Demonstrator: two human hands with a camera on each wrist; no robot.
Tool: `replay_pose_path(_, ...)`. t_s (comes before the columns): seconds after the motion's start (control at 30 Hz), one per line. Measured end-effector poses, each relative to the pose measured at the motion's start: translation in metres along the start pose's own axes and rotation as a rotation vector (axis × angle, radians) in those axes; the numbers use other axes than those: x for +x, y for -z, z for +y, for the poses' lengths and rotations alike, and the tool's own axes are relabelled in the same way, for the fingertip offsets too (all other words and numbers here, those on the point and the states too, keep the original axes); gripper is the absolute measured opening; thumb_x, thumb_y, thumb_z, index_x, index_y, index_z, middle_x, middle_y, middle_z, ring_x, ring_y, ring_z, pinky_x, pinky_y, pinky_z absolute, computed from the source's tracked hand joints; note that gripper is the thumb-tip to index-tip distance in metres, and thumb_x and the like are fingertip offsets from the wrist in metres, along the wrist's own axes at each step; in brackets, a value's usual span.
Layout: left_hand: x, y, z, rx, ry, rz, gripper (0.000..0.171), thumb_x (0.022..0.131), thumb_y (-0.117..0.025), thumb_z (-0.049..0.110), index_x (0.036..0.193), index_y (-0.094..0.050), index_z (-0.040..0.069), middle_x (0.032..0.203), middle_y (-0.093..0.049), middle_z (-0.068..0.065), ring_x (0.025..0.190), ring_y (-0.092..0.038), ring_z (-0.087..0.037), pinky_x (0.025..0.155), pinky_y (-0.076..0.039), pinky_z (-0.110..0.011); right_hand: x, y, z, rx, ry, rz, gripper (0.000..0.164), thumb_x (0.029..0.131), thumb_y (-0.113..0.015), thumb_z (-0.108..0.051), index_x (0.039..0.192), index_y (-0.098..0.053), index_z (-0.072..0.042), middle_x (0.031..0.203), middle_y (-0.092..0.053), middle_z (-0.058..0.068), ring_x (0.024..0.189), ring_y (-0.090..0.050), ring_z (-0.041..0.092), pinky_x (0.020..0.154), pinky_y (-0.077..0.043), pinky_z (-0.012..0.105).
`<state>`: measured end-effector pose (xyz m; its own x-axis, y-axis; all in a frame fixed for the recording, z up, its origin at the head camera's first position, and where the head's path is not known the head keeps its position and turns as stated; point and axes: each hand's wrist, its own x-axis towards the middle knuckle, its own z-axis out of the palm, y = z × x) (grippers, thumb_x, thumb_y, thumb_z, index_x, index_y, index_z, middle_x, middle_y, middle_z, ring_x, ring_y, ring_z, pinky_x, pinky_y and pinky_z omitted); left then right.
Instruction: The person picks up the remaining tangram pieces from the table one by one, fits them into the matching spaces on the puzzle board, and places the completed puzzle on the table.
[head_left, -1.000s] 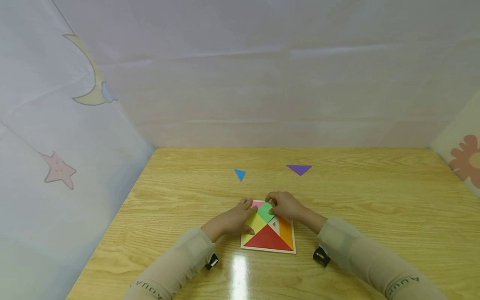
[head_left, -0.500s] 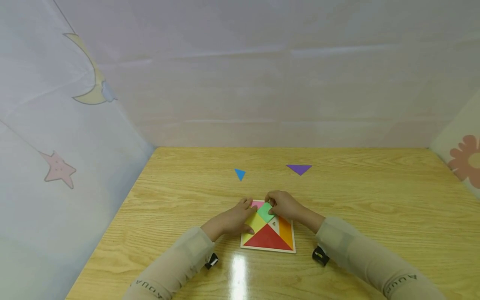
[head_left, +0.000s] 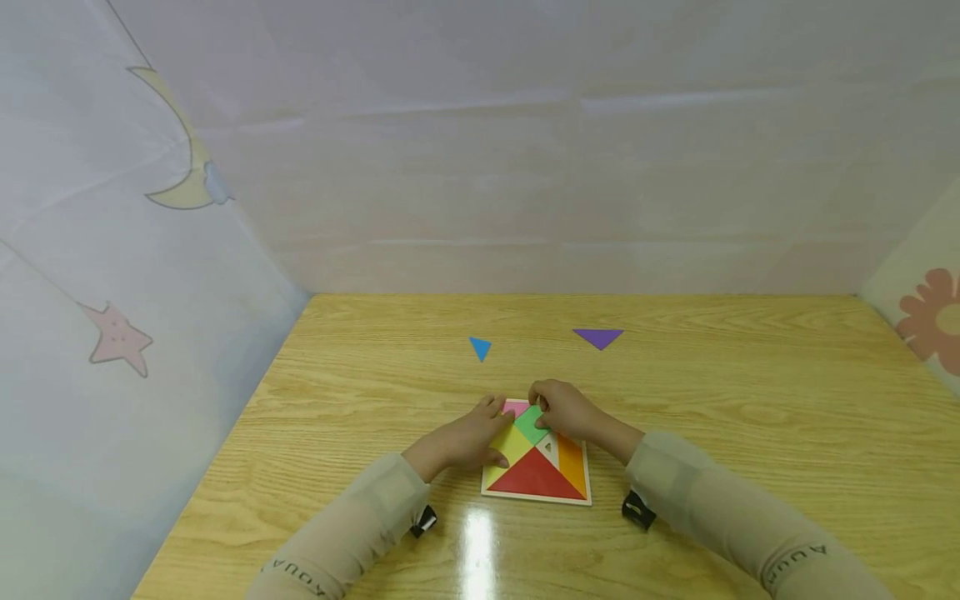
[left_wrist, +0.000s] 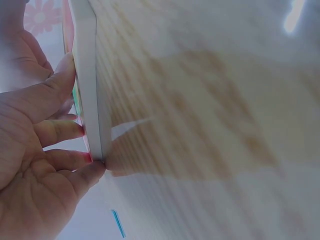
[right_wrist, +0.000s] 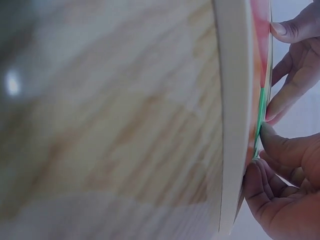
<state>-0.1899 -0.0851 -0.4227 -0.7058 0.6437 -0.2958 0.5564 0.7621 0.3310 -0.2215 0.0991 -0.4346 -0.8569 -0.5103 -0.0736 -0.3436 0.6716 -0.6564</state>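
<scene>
A square tangram board [head_left: 536, 500] with a pale rim lies on the table. In it are a red triangle [head_left: 536, 478], a yellow triangle [head_left: 513, 446], an orange piece [head_left: 573, 468] and a pink piece [head_left: 515, 407]. My left hand [head_left: 467, 435] rests on the board's left side, fingers spread, thumb over the yellow triangle. At the far right part of the board my right hand [head_left: 570, 412] pinches a green square [head_left: 530, 426], thumb on its face and fingers curled at its edge. Beside it shows a bare slot [head_left: 551, 450] with a small hole. The right fingers partly hide the far corner.
Beyond the board lie a blue triangle [head_left: 481, 348] and a purple triangle [head_left: 598, 338], apart from each other. The wooden table [head_left: 750, 358] meets pale cloth walls [head_left: 480, 183] at the back and sides.
My right hand has shifted very slightly left with the green square, which now sits a little flatter between its neighbours. The left hand stays in place.
</scene>
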Motion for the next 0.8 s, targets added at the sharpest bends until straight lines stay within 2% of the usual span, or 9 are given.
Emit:
replay_pose_path(0.2,0.0001,-0.0003,-0.0004,-0.010,0.006,-0.006,0.069,0.079,-0.060,0.032,0.133,-0.030,0.000,0.140,-0.014,-0.020,0.127,-0.010,-0.033,0.098,-0.025,-0.036,0.0018,-0.0005,-0.0020,-0.014,-0.033,-0.017,0.018,0.073,-0.065,0.000,0.086,-0.054,0.000,0.065,-0.042,0.003,0.061,-0.040,0.016,0.055,-0.036,0.026)
replay_pose_path(0.53,0.0004,0.0007,-0.0015,-0.017,0.013,0.001,0.069,0.079,-0.060,0.031,0.133,-0.030,0.000,0.140,-0.014,-0.020,0.127,-0.010,-0.033,0.099,-0.025,-0.036,0.0035,0.0001,-0.0035,-0.018,-0.035,-0.003,0.018,0.072,-0.067,-0.001,0.085,-0.055,-0.001,0.067,-0.044,0.002,0.062,-0.042,0.016,0.055,-0.037,0.026)
replay_pose_path(0.8,0.0003,-0.0007,0.0000,-0.020,0.013,-0.006,0.069,0.079,-0.059,0.031,0.133,-0.030,0.001,0.140,-0.013,-0.020,0.127,-0.009,-0.033,0.099,-0.024,-0.037,0.0019,-0.0024,-0.0053,-0.058,-0.111,-0.052,0.024,0.071,-0.068,-0.007,0.091,-0.055,-0.003,0.078,-0.047,0.005,0.069,-0.044,0.018,0.062,-0.041,0.029)
